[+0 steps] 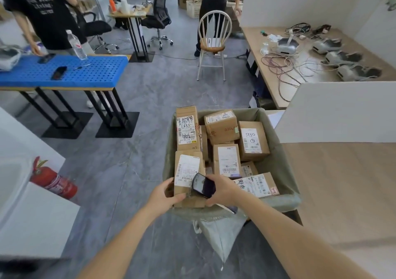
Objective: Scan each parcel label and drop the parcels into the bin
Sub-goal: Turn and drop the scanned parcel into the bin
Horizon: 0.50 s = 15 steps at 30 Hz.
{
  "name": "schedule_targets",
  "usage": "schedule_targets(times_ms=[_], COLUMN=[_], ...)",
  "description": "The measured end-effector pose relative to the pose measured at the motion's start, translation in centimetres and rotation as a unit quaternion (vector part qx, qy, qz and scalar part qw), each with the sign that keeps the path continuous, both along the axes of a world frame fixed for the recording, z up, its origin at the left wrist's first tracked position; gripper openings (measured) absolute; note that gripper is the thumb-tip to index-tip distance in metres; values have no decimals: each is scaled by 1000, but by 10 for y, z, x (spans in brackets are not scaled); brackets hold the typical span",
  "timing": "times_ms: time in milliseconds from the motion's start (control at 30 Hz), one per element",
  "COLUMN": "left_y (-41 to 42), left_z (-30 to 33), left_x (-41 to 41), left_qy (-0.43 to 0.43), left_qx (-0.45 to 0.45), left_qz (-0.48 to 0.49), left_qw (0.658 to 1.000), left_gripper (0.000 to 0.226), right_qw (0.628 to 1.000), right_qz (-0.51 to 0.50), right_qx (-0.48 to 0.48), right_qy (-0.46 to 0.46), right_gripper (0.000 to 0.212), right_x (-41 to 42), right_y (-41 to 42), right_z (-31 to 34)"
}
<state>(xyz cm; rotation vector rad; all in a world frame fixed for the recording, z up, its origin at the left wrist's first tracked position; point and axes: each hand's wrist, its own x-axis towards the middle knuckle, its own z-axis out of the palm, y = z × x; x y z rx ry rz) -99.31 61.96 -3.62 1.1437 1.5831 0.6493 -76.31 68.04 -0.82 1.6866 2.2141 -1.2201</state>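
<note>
Matt brown cardboard parcels (221,126) with white paper labels (227,160) fill a bin (276,165) lined in dull green cloth, a glossy black phone (203,185) above its near rim, smooth grey stone-look floor (150,99) around it.

Head-worn camera looks steeply down and forward over the bin (276,167), close.

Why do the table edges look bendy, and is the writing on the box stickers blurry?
In the head view, the wide lens bends straight lines near the edges, like the blue table. The light is soft and even, with weak shadows. The sticker on the box that the left hand holds is too smeared to read. The phone in the right hand shows a little glare.
</note>
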Motion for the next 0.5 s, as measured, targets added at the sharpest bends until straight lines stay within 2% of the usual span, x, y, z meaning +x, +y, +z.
schedule_targets(times_ms=[133,367,500], left_y=[8,12,11], left_z=[1,13,34], left_x=[2,-1,3], left_qy=[13,8,40], left_qx=[-23,-32,15], left_qz=[-9,15,18], left_qw=[1000,999,999], left_gripper=[72,87,67], right_qw=[1000,1000,998], right_qz=[-1,-18,-42], right_qx=[-5,15,44], right_qy=[-1,-1,-6], right_gripper=[79,73,72], right_x=[3,1,8], right_y=[5,1,-12], right_z=[-1,17,36])
